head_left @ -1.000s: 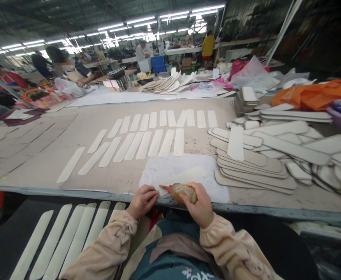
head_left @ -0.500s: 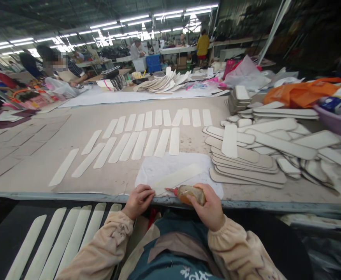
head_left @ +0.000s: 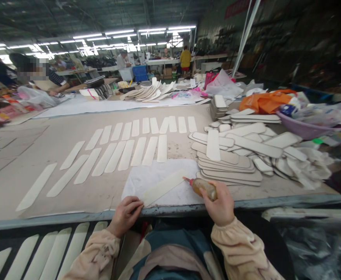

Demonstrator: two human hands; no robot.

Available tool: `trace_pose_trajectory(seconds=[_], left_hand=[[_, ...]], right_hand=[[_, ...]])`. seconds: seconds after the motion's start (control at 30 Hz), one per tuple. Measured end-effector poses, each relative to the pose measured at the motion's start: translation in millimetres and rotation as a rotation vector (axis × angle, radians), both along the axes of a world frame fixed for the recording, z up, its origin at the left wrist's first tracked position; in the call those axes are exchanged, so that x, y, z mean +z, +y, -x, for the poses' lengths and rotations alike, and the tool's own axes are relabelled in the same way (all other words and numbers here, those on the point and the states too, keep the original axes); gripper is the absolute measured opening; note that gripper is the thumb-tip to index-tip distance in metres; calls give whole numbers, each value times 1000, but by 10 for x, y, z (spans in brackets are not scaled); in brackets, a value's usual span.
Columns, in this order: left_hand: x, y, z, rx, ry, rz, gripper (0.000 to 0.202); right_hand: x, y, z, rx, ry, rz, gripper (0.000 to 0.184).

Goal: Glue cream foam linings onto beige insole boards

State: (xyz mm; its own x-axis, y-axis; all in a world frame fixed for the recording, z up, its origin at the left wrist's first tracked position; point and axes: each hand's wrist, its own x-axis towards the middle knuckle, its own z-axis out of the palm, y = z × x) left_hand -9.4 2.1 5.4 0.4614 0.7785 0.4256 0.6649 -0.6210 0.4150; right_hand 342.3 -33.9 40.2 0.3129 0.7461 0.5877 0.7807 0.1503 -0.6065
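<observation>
My right hand (head_left: 220, 206) is wrapped round a small amber glue bottle (head_left: 203, 186) with a red nozzle that points at the far end of a cream strip (head_left: 162, 188). The strip lies slantwise on a white sheet (head_left: 159, 175) at the table's near edge. My left hand (head_left: 125, 214) has its fingers curled and pinches the near end of that strip against the edge. Both sleeves are beige.
Two rows of cream strips (head_left: 129, 149) lie on the brown table (head_left: 56, 136). A heap of strips (head_left: 234, 151) lies at the right, by a purple basin (head_left: 301, 128) and an orange bag (head_left: 261, 103). More strips (head_left: 56, 249) lie on a lower board. People work at far tables.
My right hand has carried the glue bottle from the strip's near end to its far end. The camera has turned to the right. My left hand stays on the strip's near end.
</observation>
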Motion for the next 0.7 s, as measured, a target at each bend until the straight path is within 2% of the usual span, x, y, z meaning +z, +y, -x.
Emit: trace_pose_trajectory(seconds=[0.2, 0.47, 0.7], left_hand=[[-104, 82, 64, -18, -19, -56, 11], [39, 24, -57, 37, -6, 60, 13], [34, -1, -49, 34, -31, 91, 12]], right_hand=[[86, -51, 274, 125, 116, -34, 23], [47, -143, 715, 389, 183, 62, 23], [25, -153, 854, 467, 172, 109, 20]])
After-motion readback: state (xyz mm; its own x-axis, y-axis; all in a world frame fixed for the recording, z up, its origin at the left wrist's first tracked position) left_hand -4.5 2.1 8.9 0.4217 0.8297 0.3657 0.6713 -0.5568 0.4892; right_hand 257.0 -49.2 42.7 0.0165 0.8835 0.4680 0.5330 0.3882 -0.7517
